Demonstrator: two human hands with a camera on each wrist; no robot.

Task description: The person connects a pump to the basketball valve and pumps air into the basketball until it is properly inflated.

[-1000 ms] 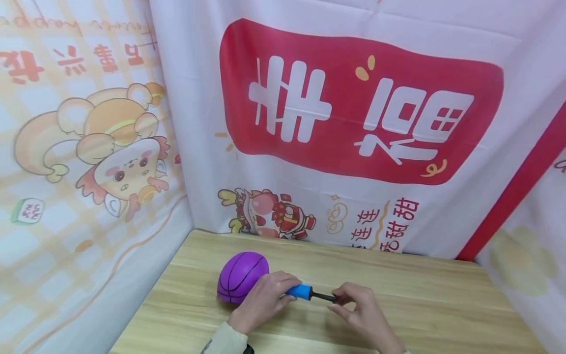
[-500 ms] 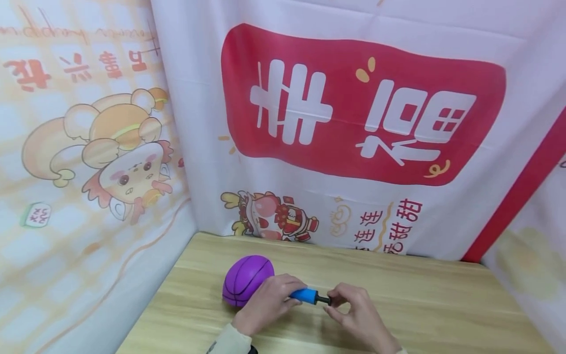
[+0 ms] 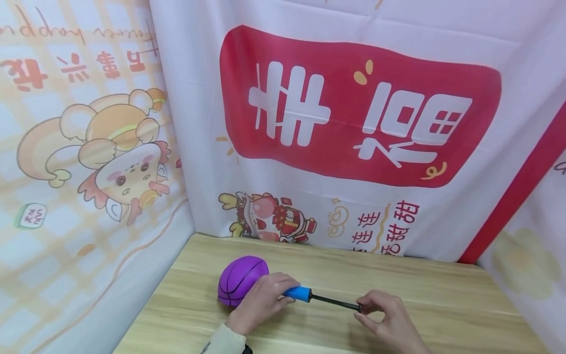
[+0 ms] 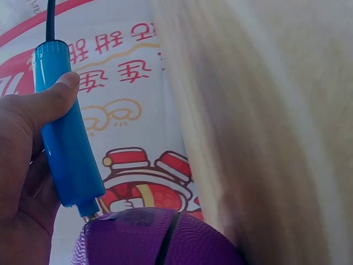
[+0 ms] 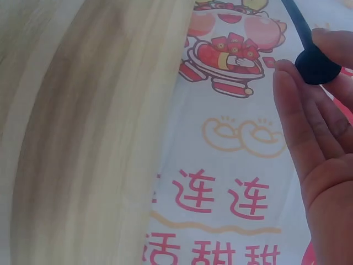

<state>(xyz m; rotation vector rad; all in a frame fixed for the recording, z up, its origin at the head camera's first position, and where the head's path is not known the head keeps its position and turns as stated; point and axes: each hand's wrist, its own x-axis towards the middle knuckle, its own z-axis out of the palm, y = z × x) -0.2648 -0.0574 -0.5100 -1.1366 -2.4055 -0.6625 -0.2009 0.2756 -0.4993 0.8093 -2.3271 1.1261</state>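
Note:
My left hand (image 3: 264,301) grips the blue barrel of a hand pump (image 4: 69,143), thumb laid along its side. A metal needle at the barrel's end meets a purple ball (image 3: 240,280) marked with black basketball lines. The ball looks partly sunken and sits on the table, left of the pump. My right hand (image 3: 389,317) pinches the round black knob (image 5: 318,66) at the end of the pump's rod (image 3: 334,301). That black rod stands far out of the barrel, pointing to the right.
The wood-grain table (image 3: 442,295) reaches back to a white curtain (image 3: 194,123) with red print. A cartoon-printed cloth (image 3: 40,275) hangs along the left side, and more cloth (image 3: 526,255) hangs at the right.
The right hand first pushed the pump's rod further in toward the barrel, then drew it out to the right, past where it began. Left hand and ball stay nearly in place.

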